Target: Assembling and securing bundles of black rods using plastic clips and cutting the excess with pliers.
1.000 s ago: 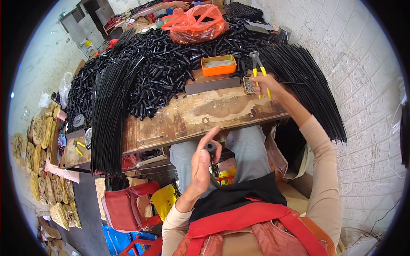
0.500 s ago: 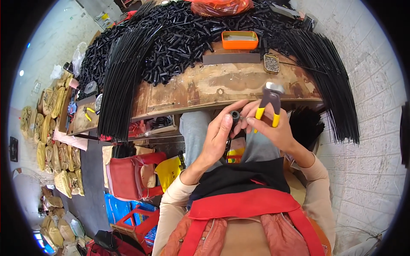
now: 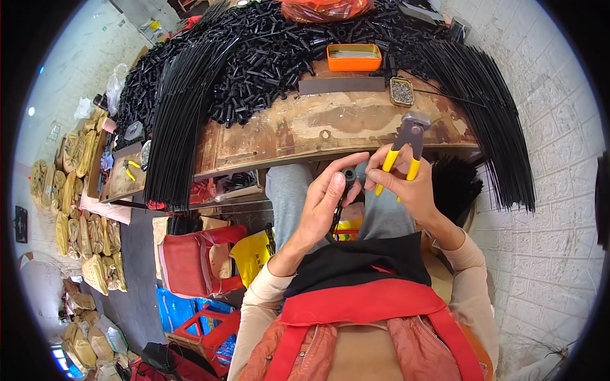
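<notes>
My left hand [image 3: 323, 204] pinches a small black tube [image 3: 349, 174] with a thin black cable hanging from it, held over my lap. My right hand [image 3: 410, 184] grips yellow-handled pincers [image 3: 404, 149], jaws pointing up toward the bench edge, and its fingertips reach toward the tube. Both hands sit just below the front edge of the worn wooden workbench [image 3: 305, 130].
A heap of short black tubes [image 3: 267, 57] covers the bench back. Long black cable bundles [image 3: 181, 120] drape left and a second cable bundle [image 3: 489, 108] right. An orange tray [image 3: 354, 57], a small tin of metal bits [image 3: 401, 91], a red bag [image 3: 187, 260] and a white brick wall [image 3: 546, 209] surround me.
My right hand brought the pincers down from the bench to my lap, beside the left hand. My left hand closed on the black tube and lifted slightly.
</notes>
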The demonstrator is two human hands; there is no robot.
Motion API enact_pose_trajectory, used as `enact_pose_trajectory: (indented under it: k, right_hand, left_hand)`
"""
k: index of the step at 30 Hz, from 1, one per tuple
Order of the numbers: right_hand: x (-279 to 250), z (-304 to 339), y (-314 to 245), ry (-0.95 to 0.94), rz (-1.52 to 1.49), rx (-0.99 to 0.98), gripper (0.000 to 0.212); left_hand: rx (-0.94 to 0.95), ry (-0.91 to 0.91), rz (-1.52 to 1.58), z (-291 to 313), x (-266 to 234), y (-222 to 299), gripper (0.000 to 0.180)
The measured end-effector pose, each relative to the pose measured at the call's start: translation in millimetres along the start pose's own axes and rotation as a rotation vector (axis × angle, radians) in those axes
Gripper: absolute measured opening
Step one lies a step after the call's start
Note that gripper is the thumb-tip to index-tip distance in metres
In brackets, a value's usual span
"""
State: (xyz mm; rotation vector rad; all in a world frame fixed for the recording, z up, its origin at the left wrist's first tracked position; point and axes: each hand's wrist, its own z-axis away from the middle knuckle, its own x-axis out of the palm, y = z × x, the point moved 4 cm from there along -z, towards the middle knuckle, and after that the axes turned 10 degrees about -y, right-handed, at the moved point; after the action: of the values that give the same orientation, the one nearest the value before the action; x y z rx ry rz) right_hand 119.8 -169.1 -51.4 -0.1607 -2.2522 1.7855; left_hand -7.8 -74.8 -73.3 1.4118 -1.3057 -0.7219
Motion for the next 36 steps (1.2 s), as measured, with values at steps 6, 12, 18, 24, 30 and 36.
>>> enact_pose_trajectory:
  k: [6, 12, 18, 24, 30, 36]
  right_hand:
    - [1.0, 1.4, 8.7, -0.055, -0.046, 0.049, 0.014]
    - [6.2, -2.7, 13.2, -0.068, -0.115, -0.002, 0.011]
    - [16.3, 0.3, 9.5, -0.103, -0.09, 0.019, 0.01]
    - [24.7, 0.6, 14.9, -0.075, -0.14, 0.022, 0.014]
    - [26.1, -0.3, 13.1, -0.108, -0.128, -0.008, 0.018]
    - [25.9, -0.5, 9.8, -0.087, -0.125, 0.01, 0.012]
  left_hand:
    - [-0.026, 0.091, 0.02, 1.5, 0.0, -0.8, 0.054]
    - [-0.036, 0.084, -0.001, 5.7, -10.3, -5.9, 0.063]
    - [-0.051, 0.081, 0.029, 5.9, -5.2, -2.3, 0.063]
    - [-0.074, 0.065, 0.062, 5.7, 0.9, 1.1, 0.064]
    - [-0.058, 0.067, 0.052, 6.0, 0.5, 3.5, 0.064]
    - [-0.012, 0.082, 0.033, 6.4, -1.1, -1.6, 0.059]
